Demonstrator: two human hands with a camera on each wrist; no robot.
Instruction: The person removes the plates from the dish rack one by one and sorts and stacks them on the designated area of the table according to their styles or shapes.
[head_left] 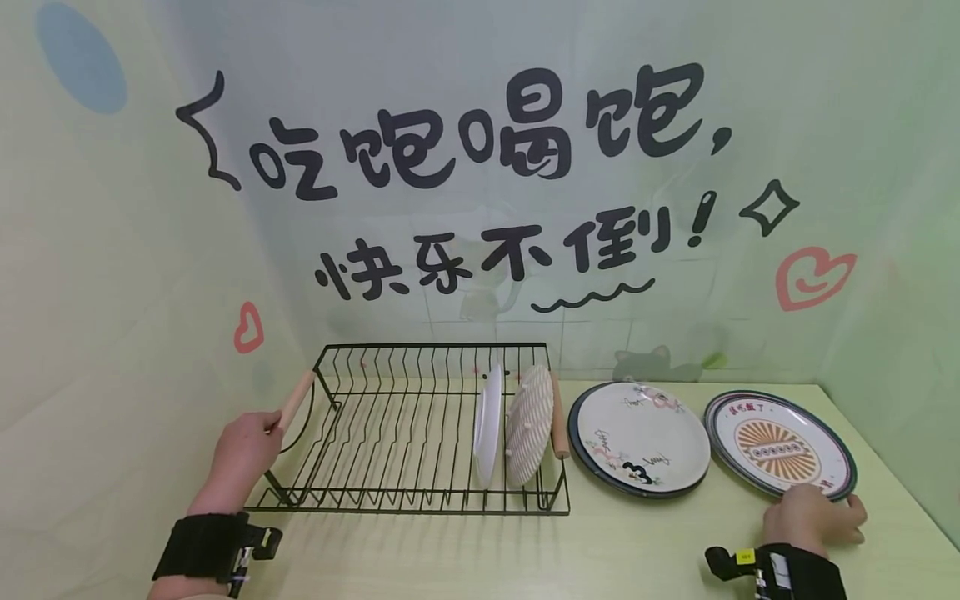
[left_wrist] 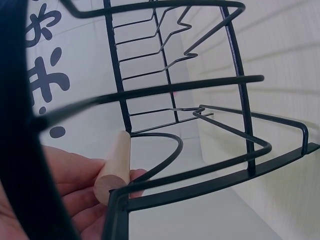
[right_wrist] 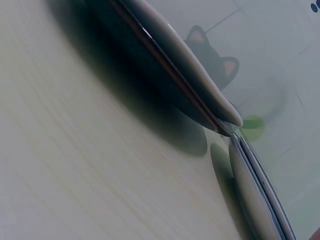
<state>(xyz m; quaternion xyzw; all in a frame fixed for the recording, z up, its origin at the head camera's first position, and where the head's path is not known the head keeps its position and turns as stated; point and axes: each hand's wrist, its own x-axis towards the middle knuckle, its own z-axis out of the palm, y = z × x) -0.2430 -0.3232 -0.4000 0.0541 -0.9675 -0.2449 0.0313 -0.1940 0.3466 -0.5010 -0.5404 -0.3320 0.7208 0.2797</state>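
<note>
My left hand (head_left: 246,454) grips the wooden handle (left_wrist: 114,172) at the left end of a black wire dish rack (head_left: 390,392). Toward the rack's right end stand a white plate (head_left: 489,429) and a beige striped plate with a scalloped edge (head_left: 530,425), both on edge. My right hand (head_left: 813,517) is at the near rim of the right-hand stack of plates, whose top plate (head_left: 780,442) bears an orange sunburst print. Its fingertips are mostly hidden, so I cannot tell whether they pinch the rim. Only a sliver of skin shows in the right wrist view's lower right corner.
Between the rack and the right-hand stack lies another stack, topped by a white plate with a floral print (head_left: 645,437). The rack's right wooden handle (head_left: 559,417) is close to that stack. A printed backdrop (head_left: 487,200) rises behind the pale table (head_left: 420,558).
</note>
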